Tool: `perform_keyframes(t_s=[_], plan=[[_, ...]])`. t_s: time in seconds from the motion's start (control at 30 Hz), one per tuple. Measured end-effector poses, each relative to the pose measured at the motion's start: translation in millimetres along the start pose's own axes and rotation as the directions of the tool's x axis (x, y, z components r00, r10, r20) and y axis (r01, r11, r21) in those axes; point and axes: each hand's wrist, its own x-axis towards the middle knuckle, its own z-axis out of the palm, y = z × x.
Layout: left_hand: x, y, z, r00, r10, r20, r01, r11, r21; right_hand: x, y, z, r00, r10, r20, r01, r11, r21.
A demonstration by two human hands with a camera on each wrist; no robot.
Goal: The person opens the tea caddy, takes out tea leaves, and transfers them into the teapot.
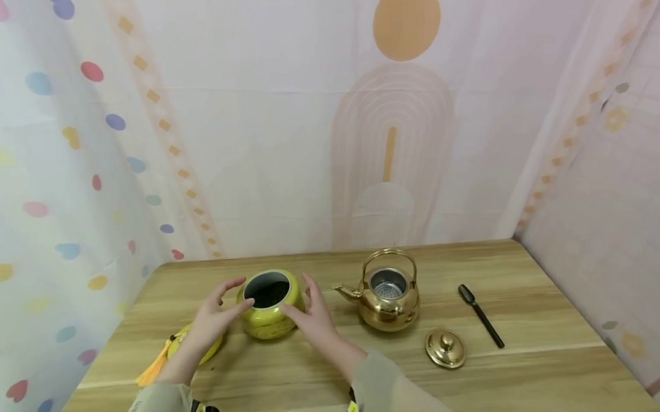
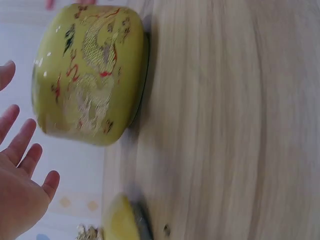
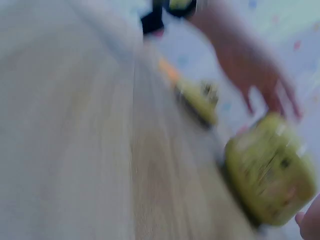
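A yellow ceramic jar (image 1: 271,324) with a dragon pattern stands uncovered on the wooden table, dark contents inside it. On its left side is my left hand (image 1: 210,322), fingers spread; the left wrist view shows a gap between those fingers and the jar (image 2: 92,75). My right hand (image 1: 314,317) curves at the jar's right side, thumb near the rim; whether it touches cannot be told. The jar's yellow lid (image 1: 211,351), with an orange tassel (image 1: 155,364), lies partly hidden behind my left forearm. The right wrist view is blurred.
Right of the jar stands a gold teapot (image 1: 390,311) without its lid, a metal strainer (image 1: 389,289) in its mouth and its spout toward the jar. A gold lid (image 1: 445,348) and a black spoon (image 1: 481,316) lie farther right. A patterned curtain (image 1: 284,171) hangs behind the table (image 1: 283,392).
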Motion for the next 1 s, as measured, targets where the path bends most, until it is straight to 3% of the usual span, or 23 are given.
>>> perform_keyframes(t_s=[0.13,0.27,0.43,0.67,0.9,1.0], plan=[[3.0,-3.6,7.1,1.0,-0.003,0.006,0.003,1.0,-0.025,-30.0,-23,-18,0.996,-0.065,0.069,0.063,0.997,0.037],[5.2,-8.6,12.2,1.0,0.006,0.013,-0.005,1.0,-0.024,-63.1,-39,-51,0.977,-0.165,0.136,0.157,0.985,0.068],[6.6,-12.6,15.2,1.0,0.004,0.012,-0.004,1.0,0.022,-92.6,-46,-101,0.954,-0.269,0.135,0.269,0.963,0.018],[11.7,-15.6,20.8,1.0,-0.009,0.023,0.008,1.0,0.03,-113.1,-49,-174,0.948,-0.318,-0.017,0.314,0.942,-0.122],[11.3,-18.8,28.0,0.998,0.013,0.058,-0.01,0.999,-0.052,-113.9,-36,-233,0.933,-0.269,-0.241,0.222,0.953,-0.205],[11.8,-19.9,31.2,0.998,-0.002,0.067,0.007,0.997,-0.072,-113.4,-26,-256,0.913,-0.225,-0.339,0.179,0.971,-0.16]])
